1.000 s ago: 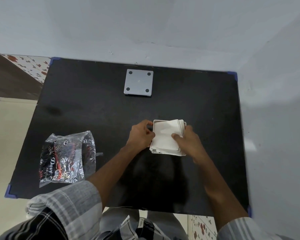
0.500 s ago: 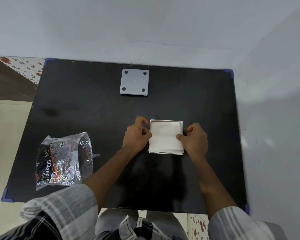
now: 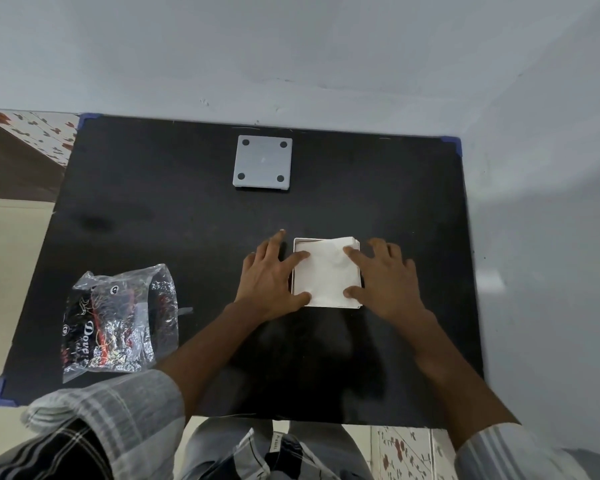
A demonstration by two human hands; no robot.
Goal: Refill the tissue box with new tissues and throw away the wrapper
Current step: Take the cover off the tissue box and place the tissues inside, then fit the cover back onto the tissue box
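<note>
The tissue box (image 3: 296, 268) is sitting near the middle of the black table (image 3: 187, 220), and only thin strips of its white rim are showing, because the stack of tissues (image 3: 326, 275) is filling it and its far right corner is poking up over the rim. The left hand (image 3: 269, 278) and the right hand (image 3: 387, 278) are lying spread and flat, one on each side of the box, with a thumb and a finger of each pressing down on the tissues; neither is clenching anything. The crumpled wrapper (image 3: 118, 317) is lying well apart near the table's left near corner, its print too creased to read fully. The grey lid (image 3: 262, 163) is resting near the far edge, close to the wall (image 3: 291, 64). Bare table is lying open between lid and box. Sleeves and lap are covering the near edge.
</note>
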